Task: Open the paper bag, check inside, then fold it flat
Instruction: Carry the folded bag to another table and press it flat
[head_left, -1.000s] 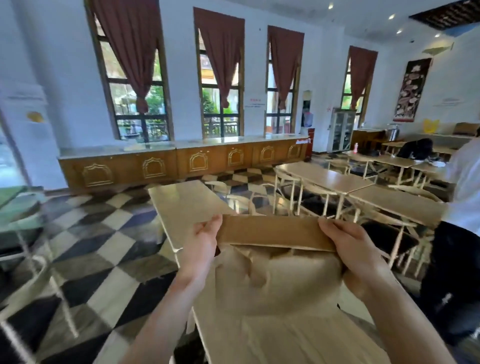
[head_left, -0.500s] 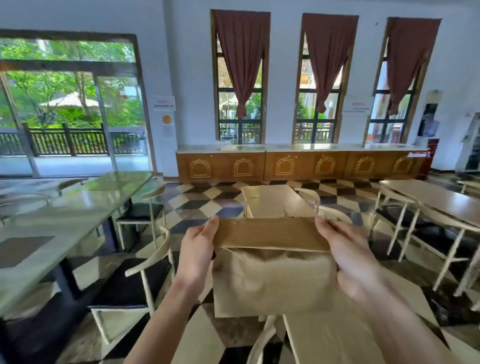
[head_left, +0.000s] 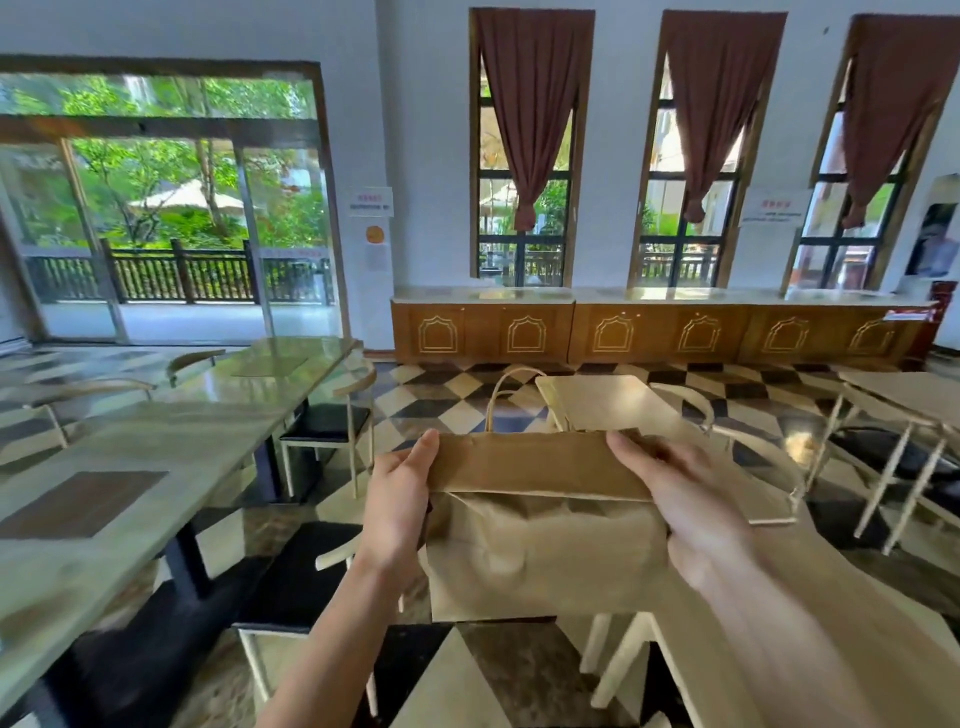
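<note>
A brown paper bag (head_left: 545, 545) is held up in the air in front of me, crumpled, with its upper flap folded down toward me. One twisted paper handle (head_left: 501, 387) sticks up behind its top edge. My left hand (head_left: 397, 506) grips the bag's left side with the thumb along the flap's edge. My right hand (head_left: 685, 512) grips the right side, thumb lying on the flap. The bag's inside is hidden.
A light wooden table (head_left: 608, 402) stands just beyond the bag, with more of it below my right arm (head_left: 883, 675). Glossy tables (head_left: 156, 431) and chairs (head_left: 332, 431) fill the left. More tables (head_left: 914, 389) stand at right. The floor is checkered.
My view has swung left, from the tables at right toward the glass doors. The bag stayed in both hands, and its handle now shows above the top edge.
</note>
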